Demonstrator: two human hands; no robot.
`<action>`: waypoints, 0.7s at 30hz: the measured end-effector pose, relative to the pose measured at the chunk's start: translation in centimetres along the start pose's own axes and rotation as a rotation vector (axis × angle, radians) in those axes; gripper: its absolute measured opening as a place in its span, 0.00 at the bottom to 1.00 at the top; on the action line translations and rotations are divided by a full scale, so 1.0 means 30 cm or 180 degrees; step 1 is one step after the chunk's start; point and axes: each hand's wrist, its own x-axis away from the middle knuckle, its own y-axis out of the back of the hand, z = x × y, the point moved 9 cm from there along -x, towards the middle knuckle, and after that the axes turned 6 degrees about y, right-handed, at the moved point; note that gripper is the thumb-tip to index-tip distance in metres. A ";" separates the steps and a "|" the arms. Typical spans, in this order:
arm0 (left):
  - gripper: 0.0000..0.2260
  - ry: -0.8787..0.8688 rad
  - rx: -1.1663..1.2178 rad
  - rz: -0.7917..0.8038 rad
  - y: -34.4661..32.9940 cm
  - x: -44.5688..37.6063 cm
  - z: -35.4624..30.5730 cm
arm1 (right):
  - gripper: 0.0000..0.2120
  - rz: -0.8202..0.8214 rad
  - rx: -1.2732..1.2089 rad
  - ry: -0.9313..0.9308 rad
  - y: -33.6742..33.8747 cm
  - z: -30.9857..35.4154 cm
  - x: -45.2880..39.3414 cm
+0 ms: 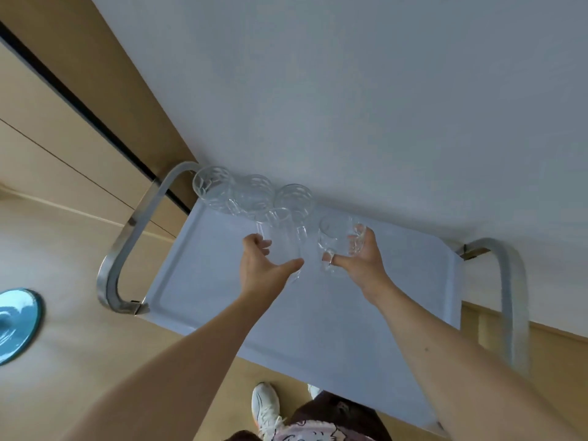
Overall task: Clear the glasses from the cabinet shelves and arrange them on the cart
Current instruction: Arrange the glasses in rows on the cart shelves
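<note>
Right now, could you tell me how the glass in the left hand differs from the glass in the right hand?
The left hand holds a tall glass with plain, smooth sides, while the right hand grips a short glass with a cut pattern. The tall glass is beside the row of three glasses at the back of the cart tray; the short glass is off to their right. Both are clear and look empty.

1. Soft, even daylight; shadows are faint.
2. Wide-angle lens bends the cart (203, 281) handles at the edges.
3. Slight motion blur (strongest lower right); glasses (254, 195) look hazy.
</note>
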 end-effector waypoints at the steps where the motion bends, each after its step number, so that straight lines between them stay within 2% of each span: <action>1: 0.37 -0.0010 -0.0037 -0.0027 -0.002 -0.005 0.001 | 0.48 0.0012 0.0045 0.0014 0.001 -0.003 -0.019; 13: 0.37 -0.0008 -0.0106 -0.0151 -0.035 -0.031 0.018 | 0.48 0.0249 0.0456 0.0512 0.009 0.029 -0.178; 21: 0.37 -0.0063 -0.0138 -0.0099 -0.046 -0.024 0.013 | 0.56 0.0348 0.1259 0.0459 0.016 0.048 -0.189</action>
